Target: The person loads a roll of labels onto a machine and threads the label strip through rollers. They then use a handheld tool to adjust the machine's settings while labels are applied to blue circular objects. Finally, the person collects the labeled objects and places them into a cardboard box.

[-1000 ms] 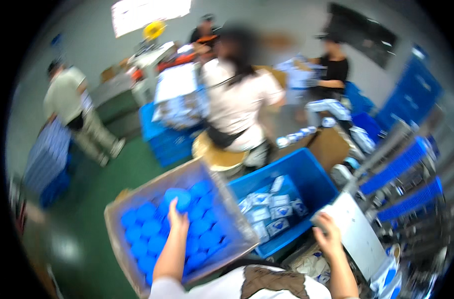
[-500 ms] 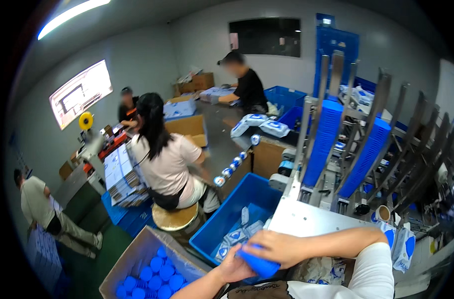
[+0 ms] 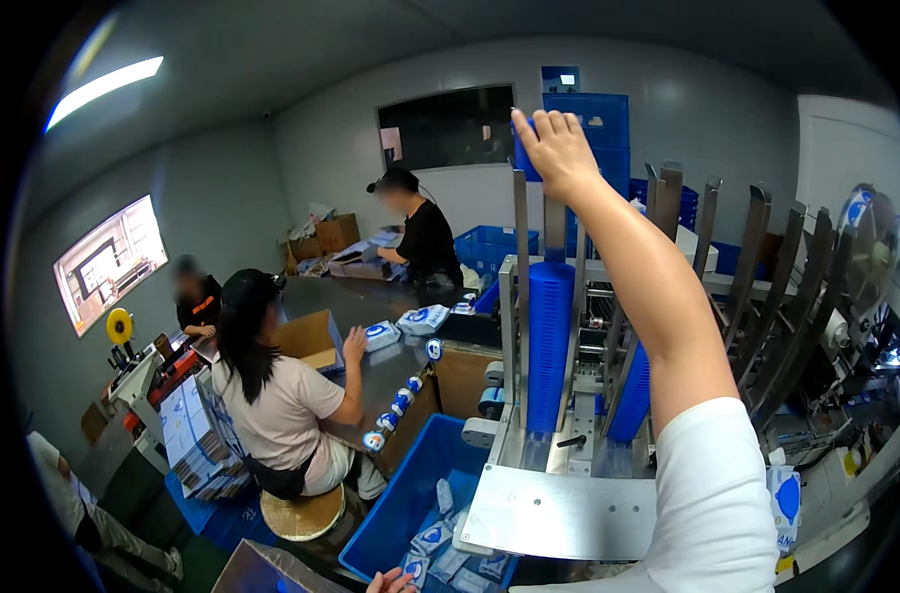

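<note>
My right hand point(image 3: 560, 148) is raised to the top of the upright metal rails, its fingers round a short stack of blue caps point(image 3: 526, 163) at the rail tops. Below it, a tall column of blue caps point(image 3: 550, 346) stands between the same rails, with a gap above it. A second blue column point(image 3: 632, 395) is partly hidden behind my right arm. Only the fingers of my left hand point(image 3: 392, 581) show at the lower edge, apart and slightly bent, with nothing visible in them. They are near a blue crate point(image 3: 371, 539) holding white-and-blue packs point(image 3: 432, 539).
A silver machine plate point(image 3: 558, 509) lies in front of the rails, with more metal uprights to the right. A cardboard box point(image 3: 262, 568) stands at the lower edge. A co-worker in a pink shirt point(image 3: 282, 405) sits at left by a dark table point(image 3: 321, 295); other people work farther back.
My right hand has gone from low in front of me up to the rail tops with the blue caps. My left hand has let go and dropped to the lower edge. The view has shifted.
</note>
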`<state>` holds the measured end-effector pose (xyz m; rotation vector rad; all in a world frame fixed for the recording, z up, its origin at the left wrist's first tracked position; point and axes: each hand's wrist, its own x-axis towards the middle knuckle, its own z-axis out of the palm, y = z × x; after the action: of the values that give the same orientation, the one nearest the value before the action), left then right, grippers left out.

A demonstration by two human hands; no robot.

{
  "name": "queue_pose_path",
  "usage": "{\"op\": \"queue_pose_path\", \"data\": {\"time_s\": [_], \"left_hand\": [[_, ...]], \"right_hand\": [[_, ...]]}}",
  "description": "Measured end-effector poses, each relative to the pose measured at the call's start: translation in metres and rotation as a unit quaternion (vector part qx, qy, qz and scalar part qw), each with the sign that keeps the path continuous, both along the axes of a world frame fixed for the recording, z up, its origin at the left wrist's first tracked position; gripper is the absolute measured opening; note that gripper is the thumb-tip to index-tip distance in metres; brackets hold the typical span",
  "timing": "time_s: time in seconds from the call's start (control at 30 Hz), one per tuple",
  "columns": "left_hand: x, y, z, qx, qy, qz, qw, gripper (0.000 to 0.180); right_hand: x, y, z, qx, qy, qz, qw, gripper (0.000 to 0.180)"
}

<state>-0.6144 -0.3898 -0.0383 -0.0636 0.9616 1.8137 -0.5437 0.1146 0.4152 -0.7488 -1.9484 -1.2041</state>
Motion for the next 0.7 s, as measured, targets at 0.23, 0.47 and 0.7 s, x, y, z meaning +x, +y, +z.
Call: {"op": "queue_pose_path", "data": {"time_s": [0.23,0.47,0.7], "left_hand": [[0.012,-0.034,0.005,-0.049,-0.017,0.088,0.995,0.048],[0.001,-0.042,0.027,0.002,0.014,0.094,0.995,0.028],[-0.024,-0.204,0.018,-0.24,0.312,0.212,0.894,0.027]], "right_hand": [[0.02,-0.03,-0.079,-0.233,-0.114,0.039,0.965,0.096],[0.012,-0.015,-0.268,-0.175,0.048,0.095,0.979,0.096],[-0.024,-0.231,-0.384,-0.499,-0.16,0.279,0.805,0.083]]}}
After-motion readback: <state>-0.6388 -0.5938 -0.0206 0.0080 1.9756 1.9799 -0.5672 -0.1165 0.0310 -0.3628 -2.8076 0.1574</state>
